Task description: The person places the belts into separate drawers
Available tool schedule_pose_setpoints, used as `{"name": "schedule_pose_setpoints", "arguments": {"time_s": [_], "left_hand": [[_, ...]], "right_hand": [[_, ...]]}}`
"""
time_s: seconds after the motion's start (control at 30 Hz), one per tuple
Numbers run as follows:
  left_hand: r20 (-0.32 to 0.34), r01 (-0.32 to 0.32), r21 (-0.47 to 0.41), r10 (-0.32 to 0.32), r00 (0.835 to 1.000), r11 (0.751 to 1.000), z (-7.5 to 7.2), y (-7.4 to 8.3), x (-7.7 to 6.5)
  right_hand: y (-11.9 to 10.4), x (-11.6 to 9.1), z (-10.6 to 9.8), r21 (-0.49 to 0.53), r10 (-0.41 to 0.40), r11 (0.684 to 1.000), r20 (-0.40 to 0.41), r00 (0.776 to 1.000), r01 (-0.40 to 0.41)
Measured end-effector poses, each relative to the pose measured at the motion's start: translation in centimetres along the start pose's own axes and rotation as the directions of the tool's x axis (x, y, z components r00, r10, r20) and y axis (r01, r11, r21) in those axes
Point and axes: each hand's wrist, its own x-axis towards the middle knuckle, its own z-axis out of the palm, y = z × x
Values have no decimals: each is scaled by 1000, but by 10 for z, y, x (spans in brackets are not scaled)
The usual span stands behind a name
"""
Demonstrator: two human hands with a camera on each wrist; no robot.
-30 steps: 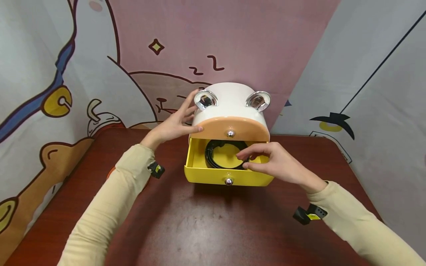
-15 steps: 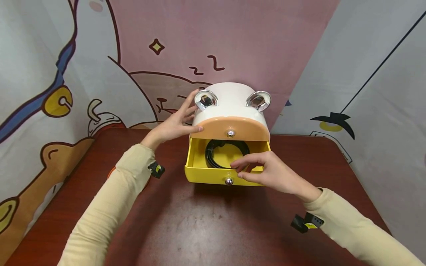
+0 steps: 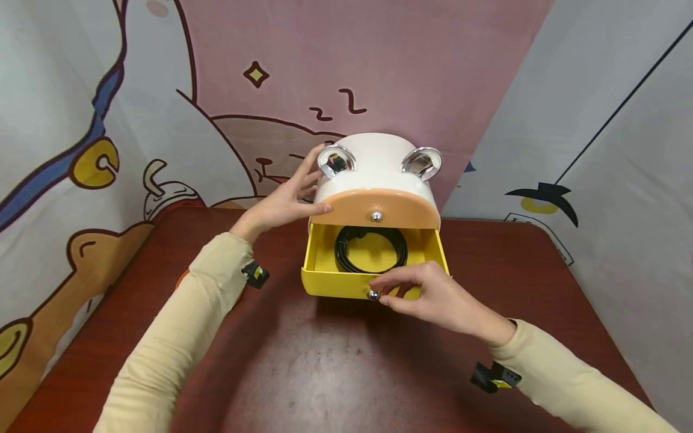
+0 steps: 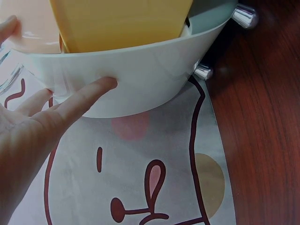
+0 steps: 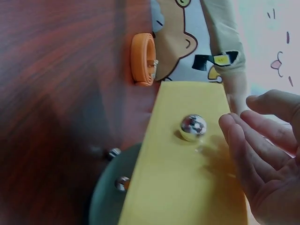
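Note:
A white animal-shaped drawer box (image 3: 381, 159) stands at the back of the table. Its lower yellow drawer (image 3: 335, 285) is pulled out, and a coiled black cable (image 3: 341, 255) lies inside. The orange upper drawer (image 3: 352, 209) is closed. My left hand (image 3: 281, 207) rests on the box's left side, thumb at the orange front; in the left wrist view a straight finger touches the white wall (image 4: 150, 70). My right hand (image 3: 433, 297) is in front of the yellow drawer, fingertips close to its silver knob (image 3: 373, 295). In the right wrist view those fingers (image 5: 236, 145) stand apart from the knob.
An orange coiled strap (image 5: 143, 59) lies on the dark red table (image 3: 325, 373), mostly behind my left sleeve in the head view. Two shiny ear-like pieces (image 3: 422, 163) stick out from the box top. A printed cartoon cloth (image 3: 433, 72) hangs close behind.
My right hand has come out from over the drawer's inside and moved down and toward me, to the knob. The left hand, drawer and cable have stayed in place.

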Motion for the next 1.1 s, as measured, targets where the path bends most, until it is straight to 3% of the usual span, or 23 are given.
{"name": "schedule_pose_setpoints", "arguments": {"time_s": [0.2, 0.47, 0.77, 1.1], "left_hand": [[5, -10, -1, 10, 1000, 1000, 1, 1, 0], [13, -3, -10, 3, 1000, 1000, 0, 4, 0], [9, -16, 0, 16, 1000, 1000, 0, 5, 1], [9, 1, -10, -1, 1000, 1000, 1, 4, -2]], "right_hand": [[2, -2, 10, -22, 42, 999, -21, 999, -43], [10, -5, 21, -117, -8, 993, -112, 994, -5], [21, -9, 35, -64, -3, 998, -277, 961, -16], [27, -6, 39, -32, 24, 999, -329, 944, -37]]}}
